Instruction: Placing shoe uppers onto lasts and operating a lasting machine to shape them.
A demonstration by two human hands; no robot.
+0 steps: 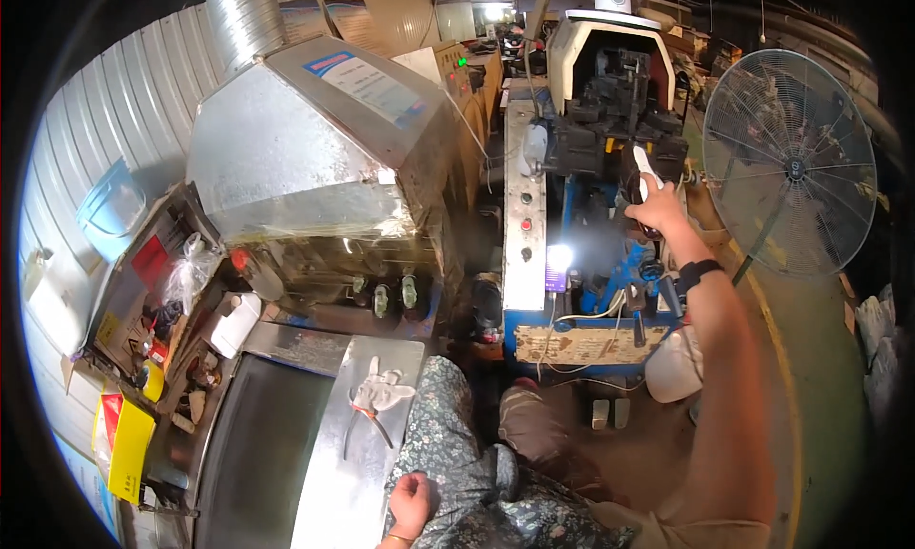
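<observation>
At the black-jawed machine ahead on the right, my right hand reaches out on a stretched arm. Its fingers are wrapped round a dark brown shoe upper with a white underside, whose far end is at the machine's jaws. My left hand rests curled on the dark floral cloth over my lap. Whether anything is inside its closed fingers is hidden. To its upper left, a crumpled pair of pale gloves lies on a bare metal ledge, beside a thin orange and black strip.
A metal hood stands left over a dark conveyor belt. A large fan stands right of the machine. Below it are foot pedals and a white jug. A lit lamp shines beside the button panel.
</observation>
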